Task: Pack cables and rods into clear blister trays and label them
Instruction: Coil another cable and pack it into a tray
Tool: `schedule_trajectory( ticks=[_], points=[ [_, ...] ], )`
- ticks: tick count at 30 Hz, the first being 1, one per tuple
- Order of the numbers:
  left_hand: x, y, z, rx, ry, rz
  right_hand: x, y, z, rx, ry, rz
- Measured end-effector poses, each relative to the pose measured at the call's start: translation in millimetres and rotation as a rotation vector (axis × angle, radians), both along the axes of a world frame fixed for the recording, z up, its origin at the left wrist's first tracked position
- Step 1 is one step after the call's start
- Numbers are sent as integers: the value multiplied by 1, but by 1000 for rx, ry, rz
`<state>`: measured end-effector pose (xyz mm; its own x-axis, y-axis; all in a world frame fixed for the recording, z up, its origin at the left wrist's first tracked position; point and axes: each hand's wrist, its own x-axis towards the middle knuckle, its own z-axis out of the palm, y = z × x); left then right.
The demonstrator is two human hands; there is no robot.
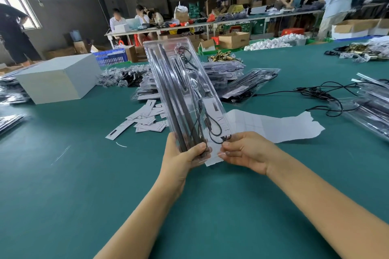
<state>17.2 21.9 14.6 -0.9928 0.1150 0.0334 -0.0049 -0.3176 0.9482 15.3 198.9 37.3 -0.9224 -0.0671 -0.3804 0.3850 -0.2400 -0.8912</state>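
A clear blister tray (195,99) stands tilted upright above the green table (84,185), its far end leaning away to the left. Dark rods (168,90) lie in its left channels and a thin black cable (212,126) loops in its right side, over a white card insert. My left hand (183,157) grips the tray's near left corner, thumb across the rod ends. My right hand (244,153) pinches the near right corner by the cable loop.
Loose white label cards (145,118) lie left of the tray, and a sheet of backing paper (277,126) lies to its right. Packed trays (227,73) pile up behind. A grey box (59,78) stands at left, loose black cables (322,90) at right. People work at far tables.
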Motion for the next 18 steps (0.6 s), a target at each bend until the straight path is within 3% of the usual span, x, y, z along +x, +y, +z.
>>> schedule_trajectory(
  ticks=[18],
  points=[
    [-4,4,-14,-55,125,31,-2,-17,-11,299,98,-144]
  ],
)
